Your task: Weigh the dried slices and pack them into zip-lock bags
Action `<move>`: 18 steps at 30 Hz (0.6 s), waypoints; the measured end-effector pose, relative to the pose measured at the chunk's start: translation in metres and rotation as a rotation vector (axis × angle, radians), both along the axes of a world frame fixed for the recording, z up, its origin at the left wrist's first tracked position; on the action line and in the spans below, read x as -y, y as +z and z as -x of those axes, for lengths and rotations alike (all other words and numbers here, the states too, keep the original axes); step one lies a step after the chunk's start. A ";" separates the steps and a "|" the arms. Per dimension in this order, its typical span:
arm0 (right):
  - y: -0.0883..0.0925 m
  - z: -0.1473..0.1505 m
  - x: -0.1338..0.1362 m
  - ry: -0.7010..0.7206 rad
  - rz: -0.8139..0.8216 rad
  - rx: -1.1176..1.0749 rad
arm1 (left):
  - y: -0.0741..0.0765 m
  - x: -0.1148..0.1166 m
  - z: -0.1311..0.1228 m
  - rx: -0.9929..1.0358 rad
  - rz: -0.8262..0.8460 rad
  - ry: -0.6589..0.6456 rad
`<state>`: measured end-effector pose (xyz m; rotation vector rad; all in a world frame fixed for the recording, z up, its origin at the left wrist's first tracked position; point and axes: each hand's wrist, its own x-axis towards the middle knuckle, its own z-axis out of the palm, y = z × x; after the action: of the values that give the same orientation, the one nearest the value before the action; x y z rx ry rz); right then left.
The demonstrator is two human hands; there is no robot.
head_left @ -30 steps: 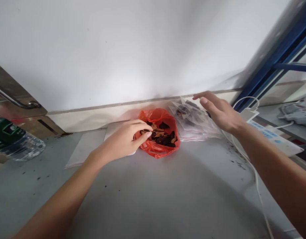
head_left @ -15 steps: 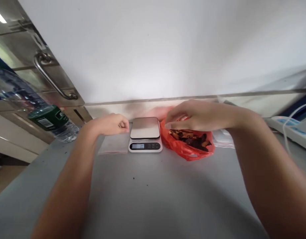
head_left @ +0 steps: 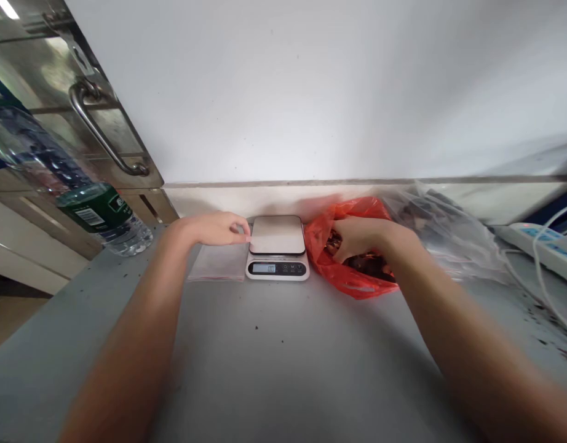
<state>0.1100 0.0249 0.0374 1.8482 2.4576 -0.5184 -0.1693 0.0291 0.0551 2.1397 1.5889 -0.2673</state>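
My right hand (head_left: 361,237) reaches into the open red plastic bag (head_left: 352,286). Its thumb stands apart from the fingers, and the fingertips are partly hidden among dark brown dried pieces (head_left: 371,264). My left hand (head_left: 221,227) is loosely curled, thumb and forefinger meeting at the left edge of the kitchen scale (head_left: 278,234), with nothing visible between them. The scale's plate is bare and its display is lit, seeming to read zero. Under the left hand lie flat clear plastic bags (head_left: 216,264).
A large clear bottle with a green label (head_left: 99,206) stands at the left, by a metal door handle (head_left: 103,141). Behind the red bag lies a clear plastic bag (head_left: 444,234). A white device with blue buttons (head_left: 546,243) and a white cable (head_left: 539,264) are at the right.
My right hand has gone down from above the red bag into it, and the bag's far rim now shows. My left hand stays beside the scale. The view has shifted slightly.
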 end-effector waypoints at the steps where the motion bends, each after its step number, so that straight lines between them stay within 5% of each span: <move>1: 0.000 0.004 0.001 -0.036 0.039 0.034 | 0.000 0.001 -0.001 -0.008 -0.002 -0.005; 9: -0.006 0.005 -0.004 -0.099 0.137 0.105 | 0.008 0.014 -0.013 -0.001 -0.054 0.051; 18: -0.008 -0.003 -0.006 -0.082 0.056 0.121 | 0.010 0.020 -0.015 0.018 -0.078 0.069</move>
<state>0.1129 0.0309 0.0299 1.9052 2.2769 -0.4588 -0.1540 0.0090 0.0653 2.1338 1.6842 -0.1660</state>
